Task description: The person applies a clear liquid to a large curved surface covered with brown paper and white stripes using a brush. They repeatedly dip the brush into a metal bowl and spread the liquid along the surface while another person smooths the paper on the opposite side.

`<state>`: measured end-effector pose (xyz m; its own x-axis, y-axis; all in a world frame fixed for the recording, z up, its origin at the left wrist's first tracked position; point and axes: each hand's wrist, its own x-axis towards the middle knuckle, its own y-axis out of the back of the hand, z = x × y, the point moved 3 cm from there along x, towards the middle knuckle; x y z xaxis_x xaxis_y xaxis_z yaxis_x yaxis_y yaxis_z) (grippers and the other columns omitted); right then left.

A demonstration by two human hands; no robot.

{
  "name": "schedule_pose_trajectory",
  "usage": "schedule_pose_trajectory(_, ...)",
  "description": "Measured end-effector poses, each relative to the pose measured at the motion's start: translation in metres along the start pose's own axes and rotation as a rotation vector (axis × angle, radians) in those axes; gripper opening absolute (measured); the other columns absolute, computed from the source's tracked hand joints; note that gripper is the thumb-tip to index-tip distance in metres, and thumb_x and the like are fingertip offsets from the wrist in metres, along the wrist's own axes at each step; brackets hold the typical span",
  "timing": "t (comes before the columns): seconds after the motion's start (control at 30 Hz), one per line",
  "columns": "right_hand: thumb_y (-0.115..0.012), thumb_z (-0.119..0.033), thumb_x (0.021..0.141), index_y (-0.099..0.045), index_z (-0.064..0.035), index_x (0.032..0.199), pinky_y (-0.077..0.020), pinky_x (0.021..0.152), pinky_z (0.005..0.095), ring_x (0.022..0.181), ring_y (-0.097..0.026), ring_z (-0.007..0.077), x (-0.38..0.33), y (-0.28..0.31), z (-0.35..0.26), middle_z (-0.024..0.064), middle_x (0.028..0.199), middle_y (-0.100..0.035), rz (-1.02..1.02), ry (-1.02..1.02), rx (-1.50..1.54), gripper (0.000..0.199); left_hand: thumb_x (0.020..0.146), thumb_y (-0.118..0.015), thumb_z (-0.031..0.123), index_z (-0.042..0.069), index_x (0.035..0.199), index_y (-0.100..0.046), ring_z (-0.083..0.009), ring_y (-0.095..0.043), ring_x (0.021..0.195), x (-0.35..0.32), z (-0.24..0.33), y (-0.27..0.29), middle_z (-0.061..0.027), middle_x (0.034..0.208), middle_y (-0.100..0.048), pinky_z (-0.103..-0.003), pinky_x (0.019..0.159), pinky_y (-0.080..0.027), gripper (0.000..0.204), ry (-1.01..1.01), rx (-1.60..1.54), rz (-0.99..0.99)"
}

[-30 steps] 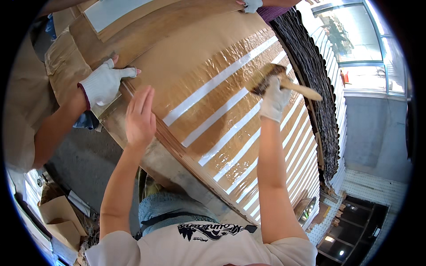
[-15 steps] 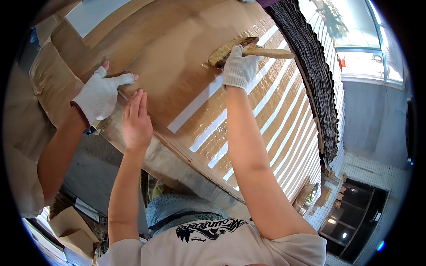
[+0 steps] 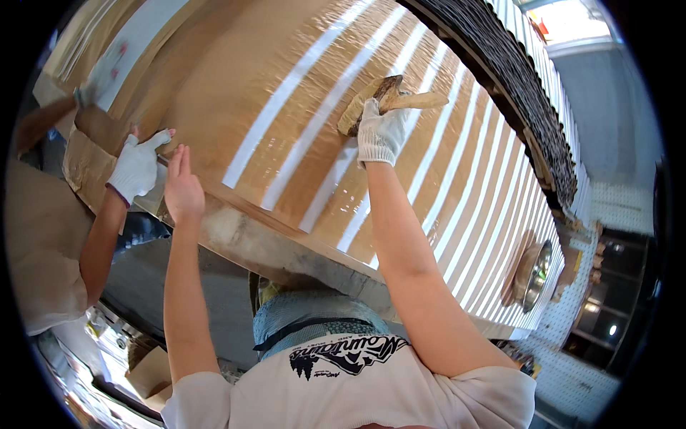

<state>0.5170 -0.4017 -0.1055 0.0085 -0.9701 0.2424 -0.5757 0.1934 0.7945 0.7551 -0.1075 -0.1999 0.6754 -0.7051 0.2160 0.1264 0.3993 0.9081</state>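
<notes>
My right hand (image 3: 382,132), in a white knit glove, grips a wide flat brush (image 3: 368,96) with a pale wooden handle. Its bristle edge lies on a glossy, wet-looking brown sheet (image 3: 214,79) crossed by white stripes. My bare left hand (image 3: 184,193) is open at the sheet's near left edge, fingers straight and close together. Whether its fingertips press on the sheet, I cannot tell. Beside them is a co-worker's white-gloved hand (image 3: 136,168) with bare fingertips. Farther up on the left, the co-worker's other hand (image 3: 103,75) is smeared by motion.
A shiny metal bowl (image 3: 536,275) stands on the striped surface at the right. Dark layered material (image 3: 500,68) runs along the far edge. The worktable's near edge (image 3: 286,250) passes just before my body. A cardboard box (image 3: 151,372) sits low on the left.
The view has shifted, and more white stripes now show left of the brush. My right hand still grips it. The co-worker's second hand has come into sight at the upper left.
</notes>
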Motion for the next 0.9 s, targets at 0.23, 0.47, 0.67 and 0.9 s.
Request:
schedule_pose_trajectory(0.23,-0.069,-0.029,0.085,-0.046,-0.0005,0.132,-0.0482,0.093,0.0456,0.107,-0.062,0.0414,-0.002,0.109,0.147,0.0236,0.118,-0.064,-0.043,-0.236,0.028,0.060,0.087,-0.041,0.001,-0.001,0.142,-0.045,-0.0331,-0.041,0.137,0.007,-0.013,-0.001,-0.0180,0.150,-0.042,-0.039,0.115,-0.033,0.055,-0.069,0.032,-0.057)
schedule_pose_trajectory(0.47,-0.068,-0.031,0.085,-0.050,-0.0041,0.129,-0.0486,0.090,0.0476,0.105,-0.062,0.0405,-0.011,0.203,0.293,0.0207,0.116,-0.065,0.007,-0.258,-0.083,0.055,0.093,-0.043,0.007,-0.006,0.145,-0.037,-0.0366,-0.032,0.143,-0.071,0.059,0.003,-0.0227,0.155,-0.033,-0.042,0.118,-0.027,0.054,-0.053,-0.123,0.167)
schedule_pose_trajectory(0.67,-0.068,-0.030,0.085,-0.047,-0.0037,0.133,-0.0482,0.092,0.0440,0.106,-0.062,0.0394,-0.046,0.285,0.404,0.0214,0.117,-0.065,0.157,-0.266,-0.124,0.058,0.093,-0.044,-0.001,-0.002,0.148,-0.036,-0.0343,-0.035,0.142,-0.206,0.204,0.034,-0.0178,0.156,-0.034,-0.040,0.115,-0.029,0.055,-0.103,-0.318,-0.010)
schedule_pose_trajectory(0.9,-0.066,-0.025,0.086,-0.054,-0.0002,0.126,-0.0469,0.093,0.0435,0.106,-0.062,0.0390,-0.033,0.340,0.413,0.0218,0.118,-0.065,0.010,-0.347,-0.022,0.048,0.092,-0.047,-0.002,0.000,0.143,-0.045,-0.0321,-0.044,0.136,-0.281,0.227,0.030,-0.0157,0.151,-0.043,-0.037,0.109,-0.039,0.051,-0.071,-0.452,-0.213)
